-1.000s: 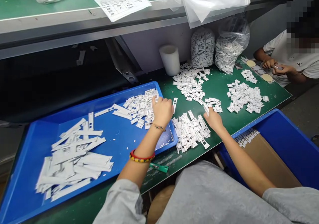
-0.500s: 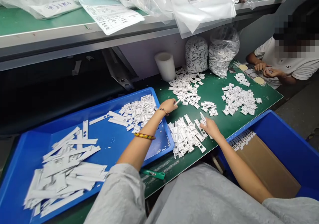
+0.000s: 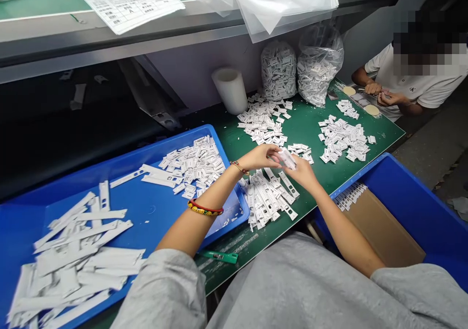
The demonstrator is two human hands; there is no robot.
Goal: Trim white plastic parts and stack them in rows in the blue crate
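left hand (image 3: 258, 156): grip narrow beside white plastic strip (image 3: 287, 158), contact unclear | right hand (image 3: 302, 173): grip pinching it, held clear above white punched-plastic heap (image 3: 266, 200) | near edge of green tabletop (image 3: 310, 124)

green workbench (image 3: 380, 133), pale grey wall (image 3: 190, 70), grey floor (image 3: 427, 158)

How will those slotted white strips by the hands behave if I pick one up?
The slotted white strips look light and fairly stiff, since they lie straight in the heap without drooping. They seem thin, so they might crack at the slots if bent. Being flat, they probably won't roll, but they may slide over one another on the green bench.
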